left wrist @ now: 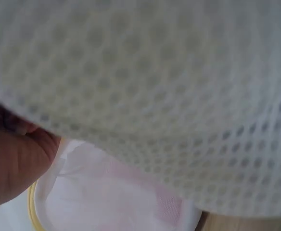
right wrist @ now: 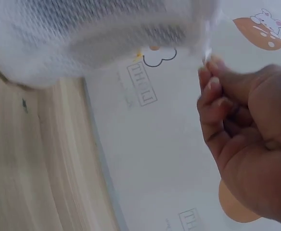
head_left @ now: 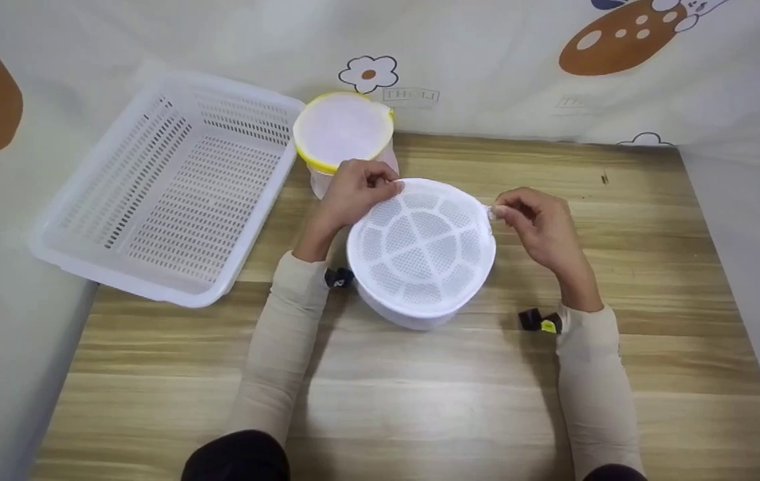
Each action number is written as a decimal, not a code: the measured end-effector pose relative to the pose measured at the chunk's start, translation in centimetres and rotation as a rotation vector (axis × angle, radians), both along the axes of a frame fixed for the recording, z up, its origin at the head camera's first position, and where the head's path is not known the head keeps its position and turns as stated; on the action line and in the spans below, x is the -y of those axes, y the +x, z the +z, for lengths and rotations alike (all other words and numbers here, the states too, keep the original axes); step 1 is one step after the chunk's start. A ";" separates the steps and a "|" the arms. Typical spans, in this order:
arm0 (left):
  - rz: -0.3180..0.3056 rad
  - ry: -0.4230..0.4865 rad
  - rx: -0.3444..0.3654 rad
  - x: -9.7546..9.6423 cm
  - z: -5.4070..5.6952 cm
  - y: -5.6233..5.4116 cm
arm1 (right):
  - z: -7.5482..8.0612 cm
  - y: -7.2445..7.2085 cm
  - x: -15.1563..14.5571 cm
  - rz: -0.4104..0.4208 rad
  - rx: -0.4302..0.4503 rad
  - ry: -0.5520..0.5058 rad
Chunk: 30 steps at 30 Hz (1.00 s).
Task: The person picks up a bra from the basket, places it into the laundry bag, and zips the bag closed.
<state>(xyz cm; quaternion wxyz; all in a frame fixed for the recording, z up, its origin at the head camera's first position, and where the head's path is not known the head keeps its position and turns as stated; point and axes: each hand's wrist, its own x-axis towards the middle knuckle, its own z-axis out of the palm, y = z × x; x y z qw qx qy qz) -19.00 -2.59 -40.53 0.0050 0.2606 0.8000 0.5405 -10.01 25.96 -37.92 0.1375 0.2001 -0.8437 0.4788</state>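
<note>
A round white mesh laundry bag (head_left: pixel 421 244) with a spoked pattern on its top stands tilted over the table between the hands. With thumb and fingers, the left hand (head_left: pixel 359 194) pinches its far left rim. The right hand (head_left: pixel 537 224) pinches the small white zipper pull (right wrist: pixel 207 54) at the bag's right edge. White mesh (left wrist: pixel 140 96) fills most of the left wrist view and covers part of the left hand there. Just behind the left hand is a second bag (head_left: pixel 345 127), pale pink and white with a yellow rim.
A white plastic basket (head_left: pixel 239 267) with slotted sides stands at the left, its corner close to the yellow-rimmed bag. Patterned cloth (head_left: pixel 473 60) hangs behind the wooden table (head_left: pixel 433 407). Small black devices (head_left: pixel 540 322) sit at the wrists.
</note>
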 end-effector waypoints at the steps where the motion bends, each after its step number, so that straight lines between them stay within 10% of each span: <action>1: 0.022 -0.004 -0.007 -0.3 0.0 0.0 | -0.4 -0.3 -0.2 -0.046 0.008 -0.009; 10: 0.301 -0.083 -0.156 -3.6 0.0 0.8 | 0.2 -0.4 -1.3 -0.206 0.046 -0.131; 17: 0.511 -0.278 -0.064 -6.0 1.1 -0.7 | 0.7 -0.3 -2.6 -0.243 0.071 -0.210; 30: 0.572 -0.604 0.059 -8.1 2.3 -4.1 | 0.3 -0.5 -2.8 -0.244 0.091 -0.201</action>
